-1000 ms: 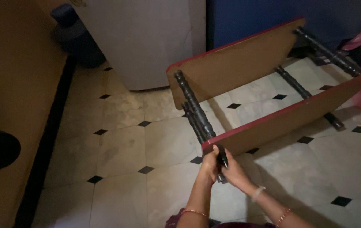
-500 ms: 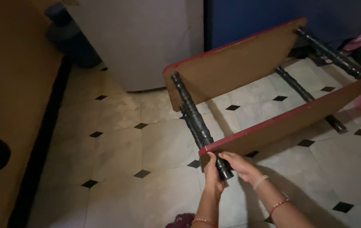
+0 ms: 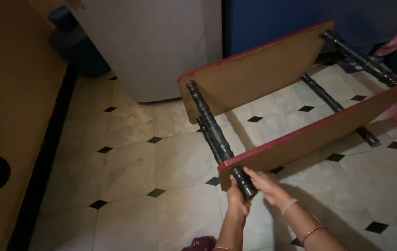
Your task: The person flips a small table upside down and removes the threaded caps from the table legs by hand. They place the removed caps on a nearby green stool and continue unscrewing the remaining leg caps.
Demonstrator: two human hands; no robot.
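Down on the pale tiled floor with small black diamond insets [image 3: 128,162], a wooden rack lies on its side: two brown boards with red edges joined by dark turned wooden posts. Both hands meet at the near end of the front dark turned post [image 3: 214,135], just below the nearer red-edged brown board [image 3: 319,135]. The left hand [image 3: 236,199] wraps the post's end from the left, clenched on it, while the right hand [image 3: 265,185] curls its fingers against the same end from the right. The farther red-edged board [image 3: 259,69] stands beyond, near a grey cabinet [image 3: 156,42] at the far side.
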